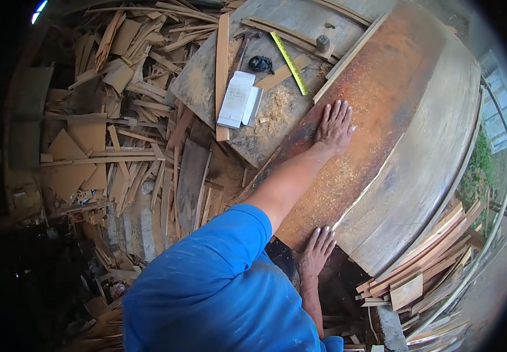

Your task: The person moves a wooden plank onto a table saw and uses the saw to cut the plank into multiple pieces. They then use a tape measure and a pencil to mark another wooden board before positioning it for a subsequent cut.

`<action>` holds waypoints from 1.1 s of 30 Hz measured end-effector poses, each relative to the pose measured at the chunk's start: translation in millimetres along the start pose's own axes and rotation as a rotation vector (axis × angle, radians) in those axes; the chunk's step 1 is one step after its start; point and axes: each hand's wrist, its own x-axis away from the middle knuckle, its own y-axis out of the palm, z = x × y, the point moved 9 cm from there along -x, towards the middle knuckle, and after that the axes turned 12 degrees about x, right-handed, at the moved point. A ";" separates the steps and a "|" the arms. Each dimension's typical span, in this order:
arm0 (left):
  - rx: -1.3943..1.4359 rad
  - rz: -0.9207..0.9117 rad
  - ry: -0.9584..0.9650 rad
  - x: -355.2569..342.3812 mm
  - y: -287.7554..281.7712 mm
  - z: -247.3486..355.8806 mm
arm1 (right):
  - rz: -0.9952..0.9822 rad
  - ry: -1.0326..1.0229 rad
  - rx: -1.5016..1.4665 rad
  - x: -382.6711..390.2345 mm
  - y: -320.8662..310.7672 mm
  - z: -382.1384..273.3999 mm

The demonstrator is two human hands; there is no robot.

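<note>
My left hand (335, 128) lies palm down with fingers stretched out on a wide reddish-brown wooden slab (376, 88) strewn with fine shavings. At the slab's near end, my right hand (318, 252) rests over the edge, its fingers also extended. Neither hand holds anything. A pale, uneven edge of the slab borders a greyish wooden surface (423, 152) on the right. Along the slab's far left side runs a thin wooden strip (347, 61).
Left of the slab, a worn worktop (203, 82) carries a yellow measuring tape (289, 63), a white box (237, 100), a dark tool (260, 63), a small cylinder (322, 43) and a long batten (222, 76). Scrap wood (142, 88) is heaped at left; stacked strips (429, 252) lie lower right.
</note>
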 end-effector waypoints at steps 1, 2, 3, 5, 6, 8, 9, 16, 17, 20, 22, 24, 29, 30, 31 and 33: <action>-0.005 0.011 0.005 -2.2 0.7 1.0 | -0.020 0.004 -0.012 -2.6 0.5 2.2; -0.010 0.021 0.011 -4.1 0.8 1.0 | -0.041 0.009 -0.025 -4.8 1.1 3.2; -0.012 0.026 0.012 -5.6 0.8 -0.7 | -0.046 0.007 -0.026 -6.4 0.2 2.5; -0.012 0.015 0.012 -13.9 2.7 3.1 | -0.036 0.020 -0.010 -12.6 -3.4 6.9; -0.015 0.003 0.014 -18.1 4.3 5.2 | -0.036 0.028 -0.009 -16.1 -4.2 7.6; -0.017 0.029 0.033 -27.3 5.2 5.6 | -0.026 0.036 0.029 -24.1 -7.7 12.5; -0.024 0.054 0.052 -31.9 4.0 5.6 | -0.023 0.049 0.030 -27.4 -5.3 12.6; -0.031 0.062 0.060 -56.4 12.0 7.2 | -0.026 0.054 0.089 -48.2 -17.7 28.3; -0.021 0.062 0.052 -60.3 12.8 8.0 | -0.082 0.039 0.016 -51.7 -17.5 29.6; -0.052 0.040 0.045 -71.2 17.9 8.9 | -0.002 0.037 0.088 -60.1 -19.5 32.2; 0.042 0.048 0.109 -73.3 16.3 3.3 | 0.000 0.047 0.072 -65.3 -20.4 34.8; 0.217 0.066 0.191 -77.6 0.7 -3.6 | 0.040 0.008 0.196 -75.5 -19.2 29.3; 0.211 -0.333 0.388 64.1 -29.4 22.0 | -0.009 0.083 0.091 -89.0 -33.3 52.4; 0.083 -0.447 0.419 104.3 -43.9 29.0 | -0.015 0.095 0.076 -91.6 -34.0 56.0; 0.015 -0.585 0.406 141.0 -62.3 29.0 | -0.014 0.093 0.049 -96.7 -36.3 53.8; -0.059 -0.717 0.393 175.2 -87.4 31.7 | 0.017 0.080 0.026 -104.7 -36.2 55.1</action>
